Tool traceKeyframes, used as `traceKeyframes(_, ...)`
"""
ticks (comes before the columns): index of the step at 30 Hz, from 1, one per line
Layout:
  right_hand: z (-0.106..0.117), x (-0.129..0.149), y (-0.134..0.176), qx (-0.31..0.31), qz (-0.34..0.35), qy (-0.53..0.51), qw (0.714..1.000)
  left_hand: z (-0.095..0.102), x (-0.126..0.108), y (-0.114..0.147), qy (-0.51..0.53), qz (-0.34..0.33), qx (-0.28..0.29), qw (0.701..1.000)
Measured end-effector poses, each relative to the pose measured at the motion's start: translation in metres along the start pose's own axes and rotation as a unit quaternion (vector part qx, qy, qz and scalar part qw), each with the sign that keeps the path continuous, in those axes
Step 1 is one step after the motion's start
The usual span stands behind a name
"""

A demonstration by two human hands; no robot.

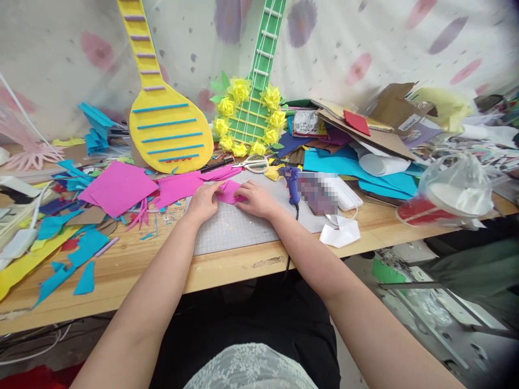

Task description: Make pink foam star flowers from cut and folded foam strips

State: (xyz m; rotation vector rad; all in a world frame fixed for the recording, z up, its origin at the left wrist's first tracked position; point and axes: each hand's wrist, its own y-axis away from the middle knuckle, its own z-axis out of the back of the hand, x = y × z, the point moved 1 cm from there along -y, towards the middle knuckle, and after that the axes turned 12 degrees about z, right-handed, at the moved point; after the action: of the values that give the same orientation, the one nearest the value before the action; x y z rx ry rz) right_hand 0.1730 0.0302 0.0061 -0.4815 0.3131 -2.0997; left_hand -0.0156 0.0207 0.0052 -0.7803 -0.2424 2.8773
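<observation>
A small magenta piece of paper (pixel 229 192) lies on the grey cutting mat (pixel 233 237), between my two hands. My left hand (pixel 204 202) grips its left side with the fingers bent inward. On the opposite side, my right hand (pixel 257 200) has its fingertips closed on the right edge. Part of the paper is hidden under the fingers. More magenta sheets (pixel 118 186) lie to the left, and another magenta piece (pixel 180 186) touches the area beside my left hand. Just beyond the hands are scissors (pixel 254 163) with pale handles. A blue glue gun (pixel 291 183) rests right of my right hand.
A yellow paper instrument (pixel 172 132) and a green one (pixel 255 108) ringed with yellow flowers lean against the back curtain. Blue scraps (pixel 87 248) litter the left. A blurred phone-like object (pixel 318 194), a white paper scrap (pixel 339 232) and a bagged tub (pixel 446 197) stand right.
</observation>
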Motion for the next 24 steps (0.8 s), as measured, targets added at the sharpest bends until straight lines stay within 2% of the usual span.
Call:
traceKeyframes(3,-0.004,0.007,-0.003,0.017,0.006,0.018,1.0,-0.001,0.002,-0.001,-0.004,-0.002,0.003,1.0)
traceKeyframes(6,-0.006,0.01,-0.006,0.02,-0.016,0.049,0.998,-0.001,0.001,-0.001,0.002,-0.004,-0.001,1.0)
traceKeyframes(12,-0.002,0.004,-0.003,0.014,-0.038,0.041,0.998,-0.002,0.002,-0.002,0.027,0.015,-0.006,1.0)
traceKeyframes(16,-0.006,-0.008,-0.001,-0.021,-0.059,0.017,0.998,-0.001,0.0,-0.001,0.012,0.021,-0.003,1.0)
traceKeyframes(20,-0.011,-0.017,0.001,-0.076,-0.133,-0.043,0.987,-0.001,-0.004,0.002,0.006,-0.008,-0.006,1.0)
traceKeyframes(24,-0.011,-0.019,0.002,-0.085,-0.167,-0.06,0.981,-0.005,-0.007,0.003,-0.006,-0.02,-0.001,1.0)
